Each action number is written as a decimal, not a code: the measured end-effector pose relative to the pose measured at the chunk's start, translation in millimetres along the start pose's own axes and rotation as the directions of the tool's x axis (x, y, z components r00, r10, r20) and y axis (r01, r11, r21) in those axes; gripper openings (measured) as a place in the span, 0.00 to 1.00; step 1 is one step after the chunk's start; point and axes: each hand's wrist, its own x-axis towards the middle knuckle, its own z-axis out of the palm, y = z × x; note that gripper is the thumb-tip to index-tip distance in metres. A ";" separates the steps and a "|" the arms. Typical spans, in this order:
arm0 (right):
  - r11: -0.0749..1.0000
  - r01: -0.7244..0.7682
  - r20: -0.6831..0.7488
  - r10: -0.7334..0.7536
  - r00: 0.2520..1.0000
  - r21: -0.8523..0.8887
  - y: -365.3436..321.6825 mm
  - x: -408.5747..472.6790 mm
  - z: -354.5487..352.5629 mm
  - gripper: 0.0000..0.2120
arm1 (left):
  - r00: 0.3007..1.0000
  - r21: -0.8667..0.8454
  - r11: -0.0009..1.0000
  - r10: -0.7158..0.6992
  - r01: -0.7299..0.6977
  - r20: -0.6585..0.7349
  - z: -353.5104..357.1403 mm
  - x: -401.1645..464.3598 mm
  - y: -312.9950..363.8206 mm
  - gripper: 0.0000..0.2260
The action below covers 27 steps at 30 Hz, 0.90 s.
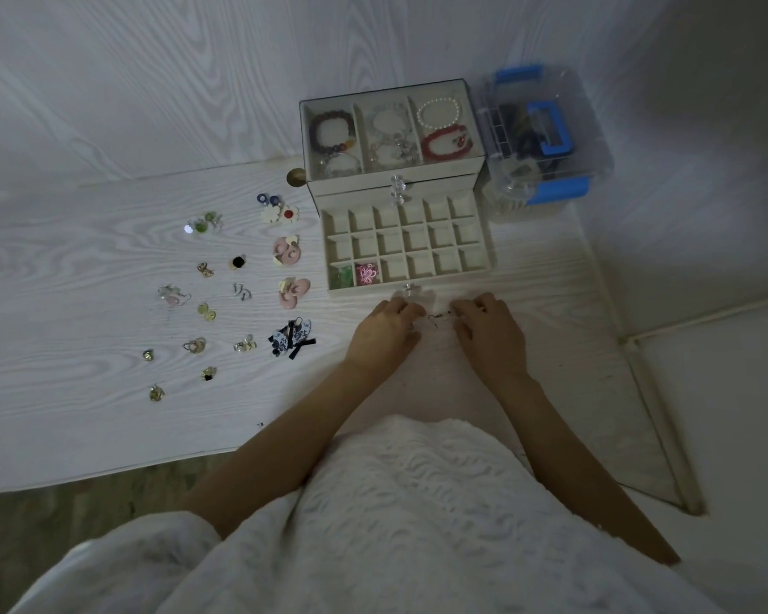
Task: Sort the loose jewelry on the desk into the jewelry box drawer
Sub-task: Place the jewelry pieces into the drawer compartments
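- Dark small earrings [440, 315], seemingly a pair, are pinched between the left hand [384, 332] and right hand [488, 332], each grip clamped on them.
- The drawer [406, 245] is pulled out on the tabletop [85, 281].

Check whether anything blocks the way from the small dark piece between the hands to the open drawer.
Nothing visible does. The dark piece is held between the left hand and right hand, just in front of the drawer. Only the drawer's clear knob lies between; the compartments are open from above.
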 end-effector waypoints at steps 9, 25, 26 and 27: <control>0.987 -0.061 -0.078 0.073 0.994 0.146 5.8 3.1 -4.9 0.04 | 0.989 -0.064 0.989 0.126 -0.131 -0.078 -11.3 -9.7 -17.5 0.05; 0.883 0.135 -0.179 -0.059 0.982 0.449 -48.0 60.1 -26.9 0.03 | 0.990 0.068 0.997 -0.034 0.043 -0.138 -54.7 60.4 -21.5 0.06; 0.882 0.131 -0.166 -0.061 0.984 0.453 -49.0 62.7 -26.0 0.03 | 0.994 0.085 0.996 -0.006 0.016 -0.111 -54.1 61.5 -21.3 0.06; 0.880 0.128 -0.155 -0.063 0.986 0.457 -49.8 64.9 -24.7 0.03 | 0.996 0.095 0.995 0.027 -0.019 -0.090 -53.3 61.6 -21.3 0.06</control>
